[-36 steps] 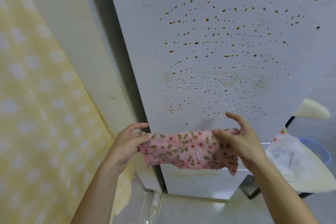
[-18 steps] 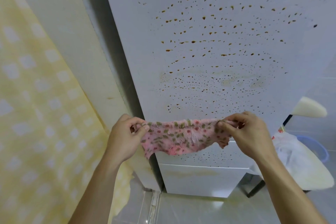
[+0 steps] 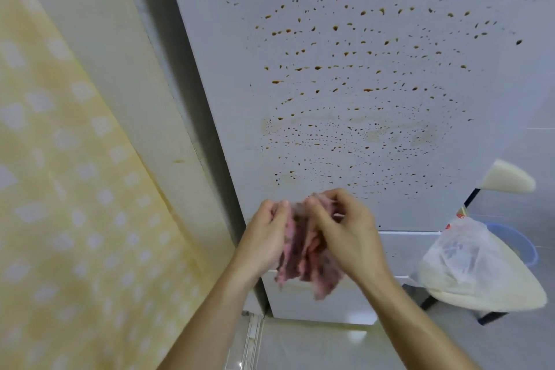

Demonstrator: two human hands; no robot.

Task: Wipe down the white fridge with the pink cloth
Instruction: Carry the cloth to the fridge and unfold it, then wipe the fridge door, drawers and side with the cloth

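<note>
The white fridge (image 3: 345,135) fills the upper middle of the head view, and its side panel is covered with brown spots and smears. Below the spots, my left hand (image 3: 267,234) and my right hand (image 3: 345,228) are close together in front of the fridge. Both pinch the top edge of the pink flowered cloth (image 3: 303,261), which hangs bunched and folded between them. The cloth is blurred, and it hangs in front of the seam between the upper and lower fridge panels.
A yellow curtain with white spots (image 3: 66,189) hangs at the left beside a cream wall (image 3: 120,69). At the right stand a stool with a cream seat (image 3: 507,180), a white plastic bag (image 3: 462,261) and a blue basin (image 3: 516,243). Grey floor tiles lie below.
My hands have come together, and the cloth that was stretched wide between them now hangs folded and bunched. The hands sit slightly higher against the fridge.
</note>
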